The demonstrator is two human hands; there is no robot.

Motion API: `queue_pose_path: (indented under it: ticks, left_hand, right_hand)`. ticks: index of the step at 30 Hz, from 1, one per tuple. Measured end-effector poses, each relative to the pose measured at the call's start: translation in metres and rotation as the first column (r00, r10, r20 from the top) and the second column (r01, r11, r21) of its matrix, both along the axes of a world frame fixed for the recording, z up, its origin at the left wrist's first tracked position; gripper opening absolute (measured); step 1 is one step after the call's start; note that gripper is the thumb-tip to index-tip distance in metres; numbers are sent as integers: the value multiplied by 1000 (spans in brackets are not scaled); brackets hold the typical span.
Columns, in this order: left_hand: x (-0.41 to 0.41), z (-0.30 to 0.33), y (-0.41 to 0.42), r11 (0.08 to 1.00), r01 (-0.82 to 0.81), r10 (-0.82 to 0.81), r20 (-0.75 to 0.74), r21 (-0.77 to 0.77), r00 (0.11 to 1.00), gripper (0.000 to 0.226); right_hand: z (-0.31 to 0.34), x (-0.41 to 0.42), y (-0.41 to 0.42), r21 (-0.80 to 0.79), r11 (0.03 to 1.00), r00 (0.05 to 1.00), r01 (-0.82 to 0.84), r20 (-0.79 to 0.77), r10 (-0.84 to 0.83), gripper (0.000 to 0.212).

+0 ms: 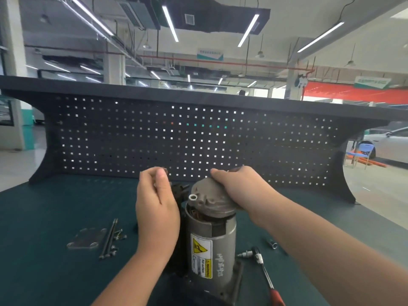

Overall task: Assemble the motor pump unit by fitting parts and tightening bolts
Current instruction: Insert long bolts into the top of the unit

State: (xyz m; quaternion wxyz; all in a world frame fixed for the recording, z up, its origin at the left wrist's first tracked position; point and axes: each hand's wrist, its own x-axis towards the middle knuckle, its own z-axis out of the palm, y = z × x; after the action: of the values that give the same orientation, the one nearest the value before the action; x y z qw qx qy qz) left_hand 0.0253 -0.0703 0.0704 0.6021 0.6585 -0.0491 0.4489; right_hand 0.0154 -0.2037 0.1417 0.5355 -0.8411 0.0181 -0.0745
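A grey cylindrical motor body point(210, 241) with a yellow warning label stands upright on the green bench mat. On its top sits a grey cast end cap point(206, 198), tilted, with brown windings showing in the gap beneath. My right hand point(237, 186) grips the cap from above and the right. My left hand point(155, 202) hovers just left of the motor, fingers curled near a dark part behind it; whether it holds anything small I cannot tell.
A flat metal plate point(87, 238), two long bolts point(109, 238) and several small screws point(119, 235) lie at the left. A red-handled ratchet point(266, 274) and a loose socket point(272, 244) lie at the right. A dark pegboard point(194, 140) walls the bench's far edge.
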Motion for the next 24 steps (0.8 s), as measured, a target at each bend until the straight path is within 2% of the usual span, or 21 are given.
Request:
queue_pose_path:
  ticks: [2, 5, 7, 10, 12, 14, 18, 21, 24]
  left_hand:
    - [1, 0, -6, 997, -47, 49, 29, -58, 998, 22]
    - [3, 1, -12, 985, -138, 142, 33, -100, 989, 22]
    - [2, 1, -15, 977, -176, 181, 39, -117, 983, 23]
    - [-1, -7, -19, 972, -197, 209, 91, -127, 974, 24]
    - [-2, -14, -22, 970, -218, 231, 126, -108, 965, 32]
    - [-4, -19, -25, 977, -191, 203, 142, -91, 969, 44]
    - [-10, -38, -30, 983, -154, 134, 191, 96, 972, 69]
    - [-14, -51, -35, 964, -165, 120, 212, 209, 970, 90]
    - [-16, -59, -42, 932, -235, 190, 183, 274, 965, 97]
  right_hand:
    - [1, -2, 0, -130, 991, 996, -27, 80, 38, 12]
    - [6, -4, 0, -309, 940, 970, -144, 144, 196, 18]
    - [14, -9, -3, -492, 833, 938, -252, 88, 335, 20]
    - [29, -14, -11, -702, 602, 890, -380, -101, 444, 59]
    - [40, -14, -13, -753, 504, 873, -422, -188, 450, 83]
    - [50, -12, -12, -789, 422, 863, -446, -255, 435, 95]
    - [64, -6, -10, -821, 314, 847, -476, -333, 414, 85]
    - [70, -5, -7, -833, 299, 851, -465, -327, 411, 78]
    - [71, -6, -3, -868, 296, 873, -398, -260, 412, 72]
